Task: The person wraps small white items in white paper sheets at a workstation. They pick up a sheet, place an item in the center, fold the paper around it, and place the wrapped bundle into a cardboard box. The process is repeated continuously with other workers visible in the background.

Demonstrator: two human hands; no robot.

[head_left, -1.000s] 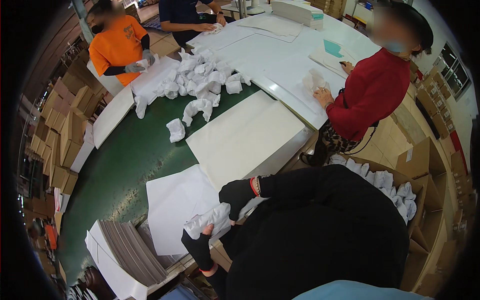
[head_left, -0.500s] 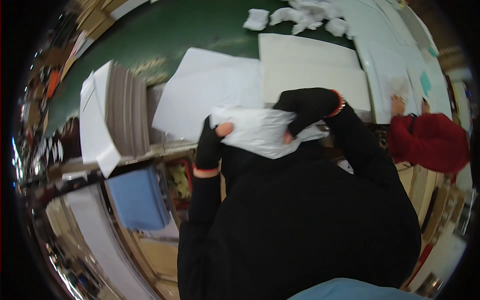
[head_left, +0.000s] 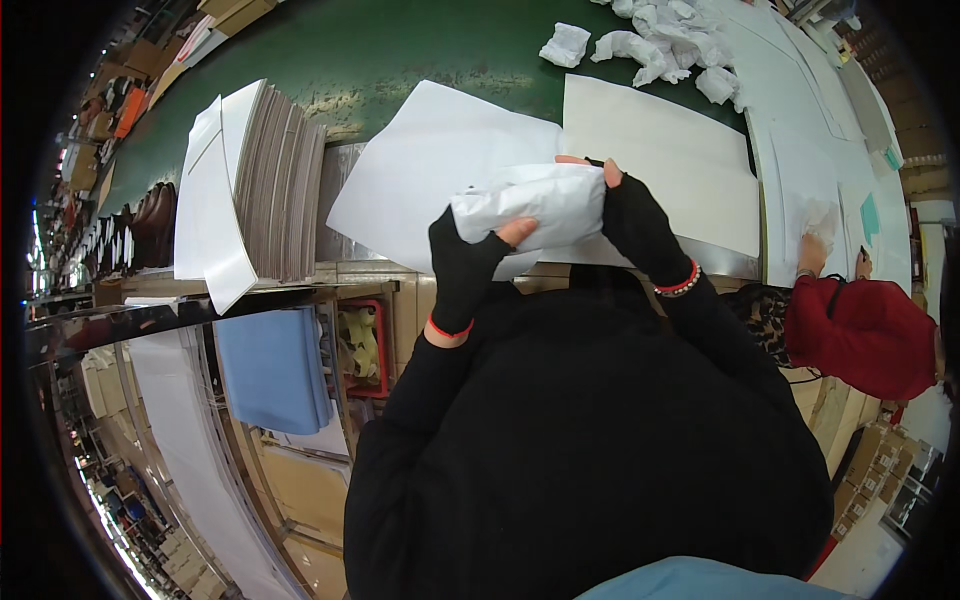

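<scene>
A white paper-wrapped bundle (head_left: 545, 205) is held between my two hands, just above the near edge of the worktable. My left hand (head_left: 468, 258), in a black fingerless glove, grips its left end with the thumb across the front. At the other end, my right hand (head_left: 638, 215), gloved alike, closes round the paper. Whatever the paper wraps is hidden. Beneath and behind the bundle lie loose white sheets (head_left: 430, 140). To their right is a flat cream-coloured stack of paper (head_left: 660, 150).
A tall stack of grey-edged boards (head_left: 280, 190) stands left on the green table (head_left: 440, 40). Crumpled white paper (head_left: 670, 40) lies at the far right. Beside me at right works a person in a red sleeve (head_left: 860, 335). Blue folded material (head_left: 270, 370) sits on a shelf below.
The bundle has been lifted away from my body and looks more compact. My right hand has moved from over its top to its right end. The whole view has shifted slightly.
</scene>
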